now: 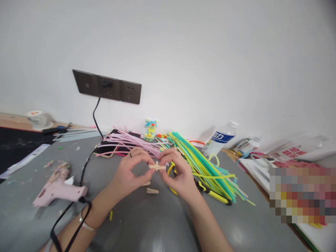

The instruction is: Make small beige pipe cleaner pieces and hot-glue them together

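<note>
Between my two hands, over the middle of the grey table, is a small beige cross-shaped pipe cleaner piece (pixel 156 166). My left hand (pixel 131 169) pinches its left end between thumb and fingers. On the other end, my right hand (pixel 177 171) is closed too, with a bit of lilac showing at its fingertips. Short beige folded pipe cleaner pieces (pixel 152 191) lie on the table below. Yellow-handled pliers (pixel 214 196) rest beside my right hand, partly hidden by it. A pink glue gun (pixel 61 189) lies to the left of my left forearm.
Pink pipe cleaners (pixel 133 141) and a green-yellow bundle (pixel 207 164) lie behind my hands. A small colourful figure (pixel 150 130) stands by the wall. A bottle (pixel 220 138) leans at the right. The glue gun's black cord (pixel 85 168) runs up to the wall socket (pixel 107 87).
</note>
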`<state>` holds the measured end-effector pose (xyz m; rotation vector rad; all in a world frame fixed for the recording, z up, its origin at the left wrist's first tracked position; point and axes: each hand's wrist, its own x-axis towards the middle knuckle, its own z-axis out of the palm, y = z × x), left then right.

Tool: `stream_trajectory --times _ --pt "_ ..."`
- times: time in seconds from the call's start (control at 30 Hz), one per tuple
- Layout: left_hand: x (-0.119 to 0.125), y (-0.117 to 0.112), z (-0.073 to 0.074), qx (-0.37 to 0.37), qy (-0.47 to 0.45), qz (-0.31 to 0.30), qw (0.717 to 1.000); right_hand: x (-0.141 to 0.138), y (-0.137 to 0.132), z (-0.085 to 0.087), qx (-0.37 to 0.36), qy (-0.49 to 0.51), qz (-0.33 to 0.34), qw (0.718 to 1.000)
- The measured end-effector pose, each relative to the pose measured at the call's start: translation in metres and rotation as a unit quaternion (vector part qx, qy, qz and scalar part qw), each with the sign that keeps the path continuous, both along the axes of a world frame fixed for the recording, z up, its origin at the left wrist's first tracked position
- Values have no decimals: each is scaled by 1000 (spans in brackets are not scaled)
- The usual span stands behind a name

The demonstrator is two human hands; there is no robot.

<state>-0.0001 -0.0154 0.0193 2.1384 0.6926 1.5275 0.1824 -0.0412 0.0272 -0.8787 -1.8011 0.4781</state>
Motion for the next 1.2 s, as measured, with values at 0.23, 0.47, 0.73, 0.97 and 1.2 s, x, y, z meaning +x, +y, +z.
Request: stream_trajectory --times 0.23,0.47,0.73,0.97,1.2 --pt "0 0 1 5 -4 -2 1000 1 0 -1 9 3 1 1000" --pt "-1 1 1 -2 8 11 1000 3 3 -4 27 -6 -12 1000" --pt "-2 1 1 3 10 19 1000 3 3 -1 38 -13 -24 999" --pt "-2 2 0 0 14 21 1000 4 3 -3 40 -31 -30 998" --pt "-3 1 1 -20 17 11 1000 3 3 -2 51 -27 -35 998"
